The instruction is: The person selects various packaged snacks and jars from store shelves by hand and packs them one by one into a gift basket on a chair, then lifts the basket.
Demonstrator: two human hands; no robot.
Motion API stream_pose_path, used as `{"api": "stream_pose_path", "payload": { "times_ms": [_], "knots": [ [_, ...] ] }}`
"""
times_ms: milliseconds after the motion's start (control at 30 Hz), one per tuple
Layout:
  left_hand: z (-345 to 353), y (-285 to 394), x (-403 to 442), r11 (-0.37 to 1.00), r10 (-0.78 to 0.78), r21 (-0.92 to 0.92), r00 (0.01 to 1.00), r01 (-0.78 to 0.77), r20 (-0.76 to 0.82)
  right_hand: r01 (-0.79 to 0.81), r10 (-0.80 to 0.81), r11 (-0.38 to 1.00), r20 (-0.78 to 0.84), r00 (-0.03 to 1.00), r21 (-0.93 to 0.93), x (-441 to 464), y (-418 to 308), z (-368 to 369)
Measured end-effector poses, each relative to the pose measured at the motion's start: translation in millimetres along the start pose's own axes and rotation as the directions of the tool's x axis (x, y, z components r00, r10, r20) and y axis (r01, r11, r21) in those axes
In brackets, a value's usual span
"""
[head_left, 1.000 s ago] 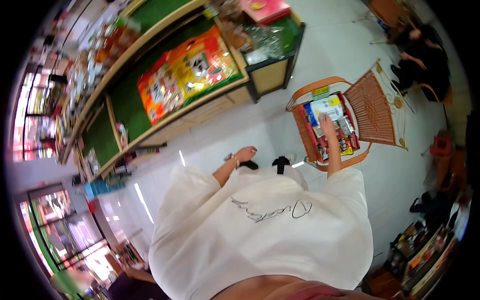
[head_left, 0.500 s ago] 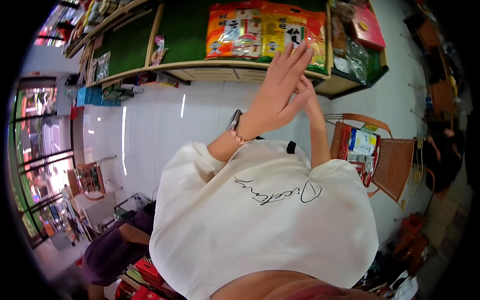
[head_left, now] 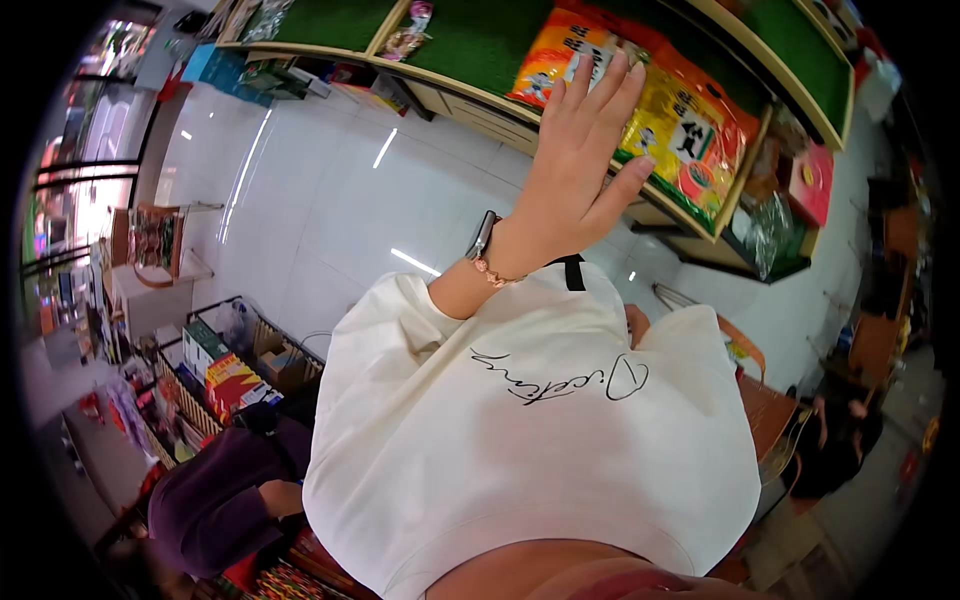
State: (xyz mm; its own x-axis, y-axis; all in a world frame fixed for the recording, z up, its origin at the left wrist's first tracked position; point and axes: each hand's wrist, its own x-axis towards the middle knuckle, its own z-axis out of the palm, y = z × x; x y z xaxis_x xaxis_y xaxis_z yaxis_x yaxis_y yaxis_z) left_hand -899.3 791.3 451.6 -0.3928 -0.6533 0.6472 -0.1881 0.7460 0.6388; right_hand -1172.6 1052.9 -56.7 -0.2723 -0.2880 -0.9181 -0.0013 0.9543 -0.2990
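Observation:
My left hand [head_left: 580,160], with a dark watch [head_left: 483,235] and a bead bracelet [head_left: 497,276] at its wrist, reaches up with fingers stretched and somewhat spread. Its fingertips overlap an orange snack bag [head_left: 560,50] and sit at the left edge of a yellow snack bag [head_left: 680,130]. Whether they touch the bags I cannot tell. Both bags lie on a green-lined shelf [head_left: 462,45]. Only a bit of skin [head_left: 637,324] shows by my right sleeve; my right hand is hidden behind the white shirt.
A small packet [head_left: 408,35] lies further left on the shelf. At the right end are a pink box [head_left: 810,185] and clear plastic wrapping [head_left: 768,230]. A person in purple [head_left: 225,490] bends at lower left beside a basket of boxes [head_left: 235,385]. A chair [head_left: 765,415] stands at right.
My right hand has dropped from beside the left one out of sight. The left hand stays raised, fingers more apart. The view has turned, shifting the shelf and bags right and tilting them.

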Motion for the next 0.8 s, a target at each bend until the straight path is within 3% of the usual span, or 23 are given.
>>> {"api": "stream_pose_path", "payload": {
  "times_ms": [100, 200, 300, 333, 367, 433, 600, 700, 800],
  "knots": [
    [-10.1, -33.5, 19.2, 0.997, -0.051, 0.054, 0.994, 0.056, -0.093, -0.032, 0.032, 0.989, 0.002, 0.999, -0.145, 9.2, -11.2, -10.0],
    [-18.2, -59.1, 49.6, 0.954, -0.025, 0.296, 0.995, 0.052, -0.093, -0.001, 0.007, 0.964, 0.022, 1.0, -0.267, 27.6, -48.2, -12.8],
    [-26.5, -96.2, 80.9, 0.982, 0.128, 0.152, 0.988, -0.115, -0.081, 0.1, -0.079, 0.918, 0.07, 0.994, -0.385, 57.6, -116.4, -5.6],
    [-27.5, -106.5, 92.9, 0.943, 0.187, 0.296, 0.979, -0.154, -0.085, 0.148, -0.12, 0.896, 0.094, 0.988, -0.42, 67.5, -145.2, 0.8],
    [-25.7, -121.0, 104.4, 0.933, 0.177, 0.326, 0.983, -0.153, -0.046, 0.201, -0.163, 0.872, 0.122, 0.979, -0.447, 80.0, -175.4, 8.7],
    [-17.4, -148.2, 120.8, 0.919, 0.135, 0.37, 0.99, -0.139, 0.038, 0.357, -0.304, 0.806, 0.187, 0.934, -0.473, 99.2, -246.4, 33.6],
    [-9.3, -197.5, 138.2, 0.863, -0.176, 0.505, 0.919, -0.03, 0.354, 0.687, -0.61, 0.617, 0.317, 0.726, -0.384, 90.0, -439.1, 126.5],
    [-18.1, -222.2, 140.5, 0.857, -0.314, 0.511, 0.858, 0.071, 0.406, 0.769, -0.686, 0.538, 0.351, 0.637, -0.344, 71.7, -493.4, 163.0],
    [-34.5, -242.7, 149.6, 0.855, -0.356, 0.501, 0.855, 0.135, 0.378, 0.821, -0.723, 0.472, 0.391, 0.569, -0.322, 56.5, -530.1, 196.9]
  ]
}}
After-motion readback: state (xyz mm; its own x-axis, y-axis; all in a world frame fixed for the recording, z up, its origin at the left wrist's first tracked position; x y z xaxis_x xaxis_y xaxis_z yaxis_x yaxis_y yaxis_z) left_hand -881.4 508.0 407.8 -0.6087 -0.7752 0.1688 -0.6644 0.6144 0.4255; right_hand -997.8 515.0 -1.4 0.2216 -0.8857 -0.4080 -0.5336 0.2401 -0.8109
